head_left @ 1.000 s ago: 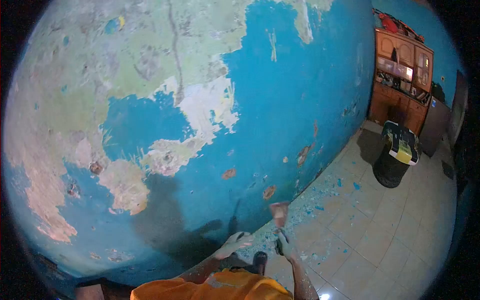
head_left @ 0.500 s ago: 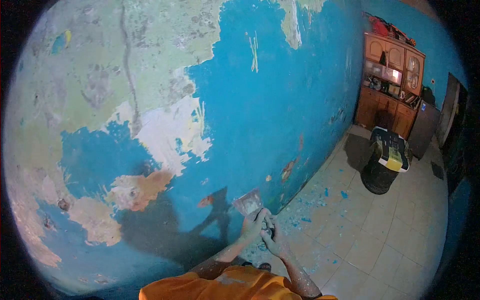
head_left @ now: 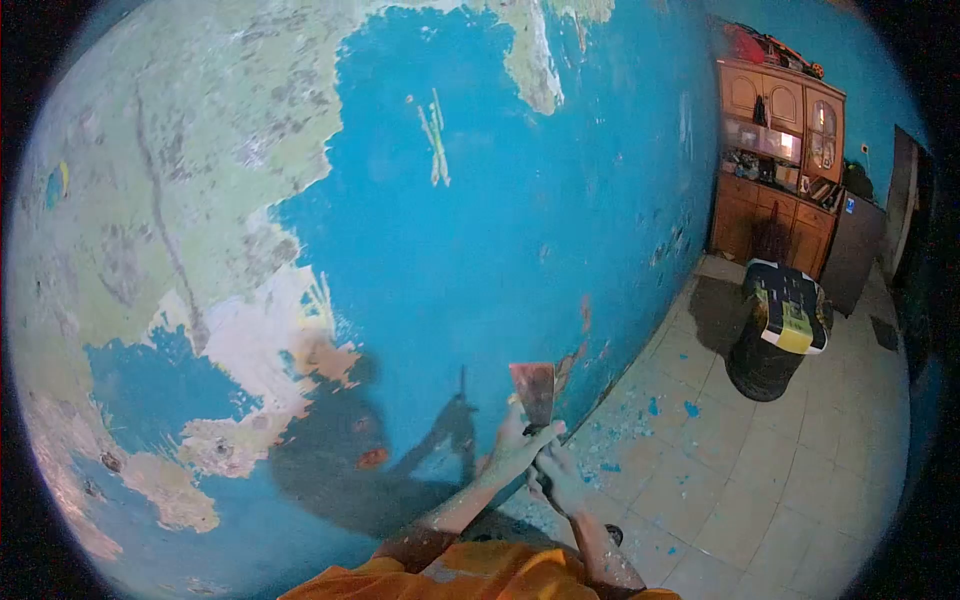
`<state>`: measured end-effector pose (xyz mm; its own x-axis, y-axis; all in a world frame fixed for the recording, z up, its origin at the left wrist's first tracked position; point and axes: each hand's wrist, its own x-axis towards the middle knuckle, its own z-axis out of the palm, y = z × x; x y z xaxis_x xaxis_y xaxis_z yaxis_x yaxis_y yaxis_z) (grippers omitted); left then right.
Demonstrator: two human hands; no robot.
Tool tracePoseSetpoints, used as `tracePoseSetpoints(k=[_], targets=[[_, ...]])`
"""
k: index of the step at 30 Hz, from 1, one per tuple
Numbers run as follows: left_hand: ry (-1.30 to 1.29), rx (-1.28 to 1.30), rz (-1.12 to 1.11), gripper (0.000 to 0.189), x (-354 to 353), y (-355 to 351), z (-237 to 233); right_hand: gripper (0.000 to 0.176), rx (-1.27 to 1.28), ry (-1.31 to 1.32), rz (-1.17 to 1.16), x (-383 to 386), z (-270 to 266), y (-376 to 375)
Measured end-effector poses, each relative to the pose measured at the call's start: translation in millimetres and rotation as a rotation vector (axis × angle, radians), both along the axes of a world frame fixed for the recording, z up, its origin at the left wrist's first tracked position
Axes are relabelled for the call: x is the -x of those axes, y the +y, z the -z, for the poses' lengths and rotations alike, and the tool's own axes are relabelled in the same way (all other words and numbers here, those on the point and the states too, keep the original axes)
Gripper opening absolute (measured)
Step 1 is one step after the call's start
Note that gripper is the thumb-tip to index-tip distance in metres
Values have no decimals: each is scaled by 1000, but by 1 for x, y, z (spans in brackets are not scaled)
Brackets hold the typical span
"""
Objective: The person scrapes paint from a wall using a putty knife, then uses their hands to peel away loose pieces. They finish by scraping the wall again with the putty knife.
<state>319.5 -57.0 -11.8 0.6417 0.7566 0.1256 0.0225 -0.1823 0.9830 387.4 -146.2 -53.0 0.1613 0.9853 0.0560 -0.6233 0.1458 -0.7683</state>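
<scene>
A wide-bladed paint scraper (head_left: 534,388) points up toward the blue wall (head_left: 430,270), its flat blade dusty and reddish. My left hand (head_left: 519,447) is wrapped around the upper handle, just below the blade. Lower down, my right hand (head_left: 560,480) closes on the handle's end, and most of the handle is hidden by my fingers. Much of the wall's left side is stripped to greenish-grey and white patches with ragged edges. The blade overlaps blue paint low on the wall, near a bare brownish streak (head_left: 566,368).
Blue paint flakes (head_left: 610,467) litter the tiled floor (head_left: 735,470) along the wall's foot. A dark bin-like container (head_left: 757,368) with a cloth-like cover stands at the right. Behind it are a wooden cabinet (head_left: 735,230) and a grey fridge-like unit (head_left: 853,250).
My view has swung to the right. The scraper, tilted left before, now points more upright and sits farther right in view, with both hands still around its handle.
</scene>
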Motion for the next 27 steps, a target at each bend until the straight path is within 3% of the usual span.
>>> tracePoseSetpoints(k=[1,3,5,6,9,11,13,16,18,21,23,25,27], targets=[[-5,-8,-27,43,-12,1,-2,26,35,-166,53,-12,2,4],[-14,-9,-59,41,-46,2,0,33,108,-200,55,-51,10,11],[110,-176,-148,34,-87,10,-5,38,-225,-894,693,-91,34,39],[113,-180,-161,34,-109,12,-14,38,-234,-888,683,-106,19,40],[-193,37,-38,36,-167,22,-59,44,-86,-949,787,-155,-47,41],[-306,5,-6,42,-200,42,-87,43,-179,-828,681,-184,-89,53],[-451,-19,92,44,-228,68,-125,43,-404,-1135,839,-219,-130,83],[-593,90,276,44,-260,109,-217,42,-578,-1207,924,-248,-221,124],[-650,92,173,38,-269,133,-272,39,-615,-1285,997,-260,-268,157],[-588,-14,39,45,-278,194,-325,31,-596,-1382,1001,-266,-318,200],[-567,18,17,45,-280,224,-354,27,-568,-1452,985,-264,-342,218],[-574,-57,-201,43,-280,255,-381,23,-500,-1507,991,-260,-367,236],[-567,-142,-209,40,-277,281,-404,23,-508,-1560,1004,-262,-394,279]])
